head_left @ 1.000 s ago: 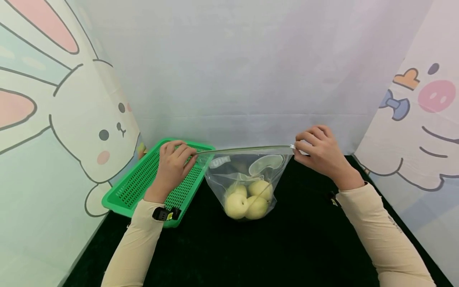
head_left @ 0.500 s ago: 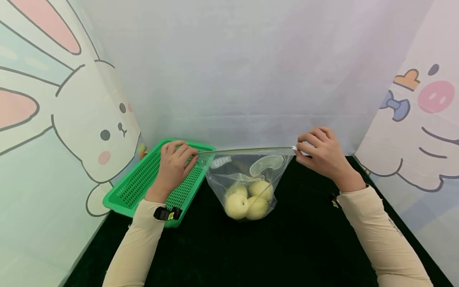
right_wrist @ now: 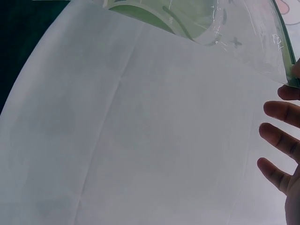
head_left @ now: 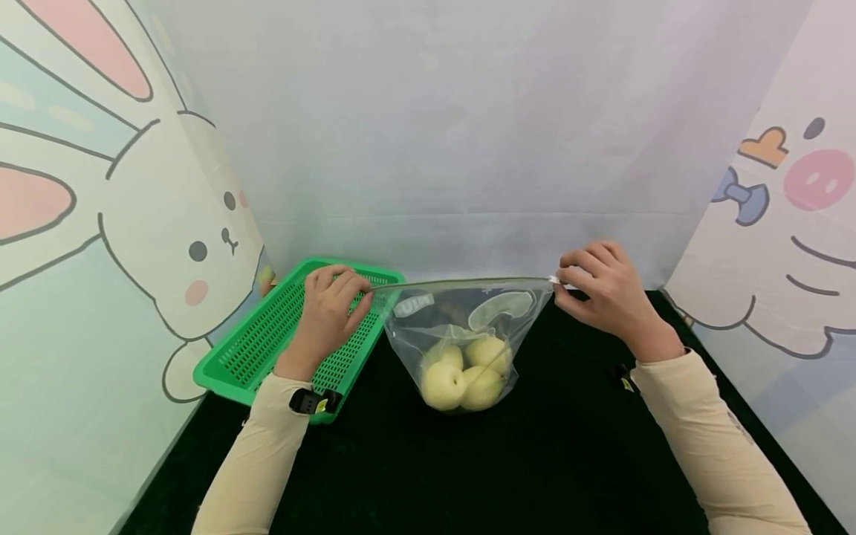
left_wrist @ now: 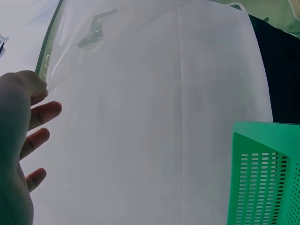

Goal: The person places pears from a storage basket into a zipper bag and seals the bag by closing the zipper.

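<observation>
A clear zip bag [head_left: 441,308] hangs between my hands, its green-edged top stretched nearly level. Several pale yellow-green round fruits, pears or apples, [head_left: 443,385] sit in its bottom. My left hand [head_left: 328,308] pinches the bag's left top corner between thumb and forefinger. At the opposite corner, my right hand [head_left: 605,293] pinches the edge by a small white slider [head_left: 553,279]. In the left wrist view, the left hand's other fingers [left_wrist: 46,114] hang loosely beside the film. The right wrist view shows the right hand's fingers [right_wrist: 279,139] spread below the pinched corner.
A green perforated plastic basket [head_left: 234,375] stands at the left, partly behind my left hand and forearm. Dark green cloth [head_left: 508,475] covers the table. White backdrop panels [head_left: 455,134] with cartoon animals enclose the back and both sides.
Both hands and the bag's top edge have shifted slightly right and down in the head view. Both pinches stay on the corners, and the fruits remain at the bottom.
</observation>
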